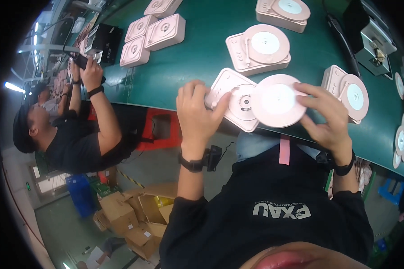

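Observation:
My left hand [196,111] grips the left side of a pale pink toy record player base [228,80], its thumb resting on the top face. A round recess with a dark-centred hub shows on that base. A pink turntable disc [277,99] with a white centre is pinched at its right edge by my right hand [326,112]. The disc overlaps the base's right side; whether they touch I cannot tell. Just beyond stands a pink record player [233,50] with its disc on, and another record player [332,80] stands right of my right hand.
Several bases without discs [165,32] stand at the far left of the green table [202,58]. A black electric screwdriver [341,38] and a metal-fronted device [375,51] are at the far right, with loose discs [401,139] near the edge. A co-worker [72,139] sits left, beside a red stool [159,130].

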The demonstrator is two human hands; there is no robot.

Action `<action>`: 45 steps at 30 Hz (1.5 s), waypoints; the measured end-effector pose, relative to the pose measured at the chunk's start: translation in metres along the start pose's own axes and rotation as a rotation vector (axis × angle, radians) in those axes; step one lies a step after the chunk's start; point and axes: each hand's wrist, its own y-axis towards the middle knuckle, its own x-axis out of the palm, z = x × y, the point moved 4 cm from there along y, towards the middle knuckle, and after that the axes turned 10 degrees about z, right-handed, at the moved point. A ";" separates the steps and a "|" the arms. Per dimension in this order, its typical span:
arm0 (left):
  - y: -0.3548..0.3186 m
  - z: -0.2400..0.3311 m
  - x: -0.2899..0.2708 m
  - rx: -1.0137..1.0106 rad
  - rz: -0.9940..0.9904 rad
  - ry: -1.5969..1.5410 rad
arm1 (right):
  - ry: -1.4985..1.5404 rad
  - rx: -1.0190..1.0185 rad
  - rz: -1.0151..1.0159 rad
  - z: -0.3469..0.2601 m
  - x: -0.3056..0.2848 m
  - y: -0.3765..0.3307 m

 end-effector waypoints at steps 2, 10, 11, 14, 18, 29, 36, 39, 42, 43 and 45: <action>-0.005 0.013 0.003 -0.013 0.049 0.028 | 0.033 0.037 -0.061 0.003 0.007 -0.006; -0.013 0.025 0.028 0.018 0.183 -0.457 | 0.085 0.071 -0.221 0.003 0.024 -0.011; -0.011 0.026 0.032 0.022 0.171 -0.464 | 0.091 0.076 -0.241 0.002 0.026 -0.012; -0.010 0.033 0.046 0.183 -0.033 -0.501 | 0.047 0.068 -0.215 0.001 0.027 -0.019; -0.012 0.031 0.049 0.209 -0.025 -0.439 | 0.009 0.072 -0.234 0.000 0.022 -0.026; -0.018 0.022 0.041 0.160 0.011 -0.471 | 0.031 -0.028 0.003 0.002 -0.045 -0.056; -0.017 0.035 0.052 0.200 -0.113 -0.386 | -1.235 0.276 0.568 0.102 -0.273 -0.139; -0.022 0.038 0.041 0.216 -0.084 -0.418 | -1.647 0.508 0.431 0.144 -0.303 -0.221; -0.020 0.061 0.048 0.329 -0.095 -0.459 | -1.494 0.858 0.458 0.158 -0.297 -0.254; -0.020 0.064 0.052 0.349 -0.108 -0.395 | -1.447 0.916 0.505 0.158 -0.295 -0.257; -0.019 0.069 0.061 0.377 -0.125 -0.237 | -1.508 0.914 0.500 0.144 -0.309 -0.262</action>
